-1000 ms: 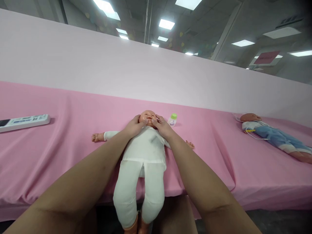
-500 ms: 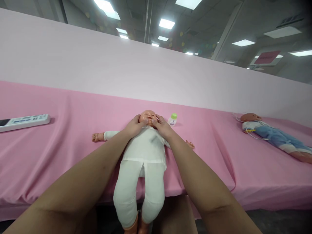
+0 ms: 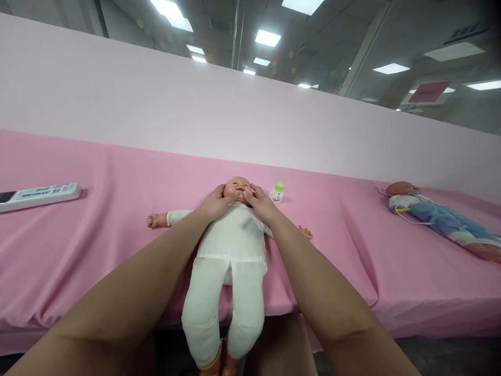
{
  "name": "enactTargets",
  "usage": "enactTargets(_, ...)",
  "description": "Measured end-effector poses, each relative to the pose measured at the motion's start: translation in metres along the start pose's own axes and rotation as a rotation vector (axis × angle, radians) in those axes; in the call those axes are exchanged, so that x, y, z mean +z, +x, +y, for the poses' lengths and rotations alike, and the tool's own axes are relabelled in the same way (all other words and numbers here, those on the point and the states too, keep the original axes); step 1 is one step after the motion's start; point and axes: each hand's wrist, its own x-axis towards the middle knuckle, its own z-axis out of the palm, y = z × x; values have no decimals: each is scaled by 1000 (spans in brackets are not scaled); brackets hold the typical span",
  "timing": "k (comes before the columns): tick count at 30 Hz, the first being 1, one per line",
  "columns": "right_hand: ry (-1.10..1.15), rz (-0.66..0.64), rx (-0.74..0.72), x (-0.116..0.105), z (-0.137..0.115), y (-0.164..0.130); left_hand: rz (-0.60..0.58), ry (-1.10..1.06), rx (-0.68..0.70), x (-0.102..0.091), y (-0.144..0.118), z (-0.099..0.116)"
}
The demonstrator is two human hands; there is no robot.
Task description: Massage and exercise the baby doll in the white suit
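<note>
A baby doll (image 3: 235,235) in a white top and white trousers lies on its back, arms spread, its lower legs past the table's front edge. My left hand (image 3: 218,202) cups one side of its head, the thumb on the cheek near the mouth. On the other side my right hand (image 3: 261,201) holds the head in the same way, thumb close to the chin. The fingers of both hands curl behind the head and are partly hidden. Just right of my right hand stands a small white bottle (image 3: 276,194) with a green cap.
A pink cloth (image 3: 129,209) covers the table, with a pale wall (image 3: 195,115) behind it. At far left lies a long white device (image 3: 43,196) with a dark end. A second doll (image 3: 442,214) in blue and white clothes lies at far right, with a thin white cord around it.
</note>
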Motion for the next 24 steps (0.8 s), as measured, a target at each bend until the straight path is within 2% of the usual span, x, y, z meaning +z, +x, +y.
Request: enactTargets(24, -11, -5, -2, -1, -1, 0, 2, 9, -2, 0, 0, 0)
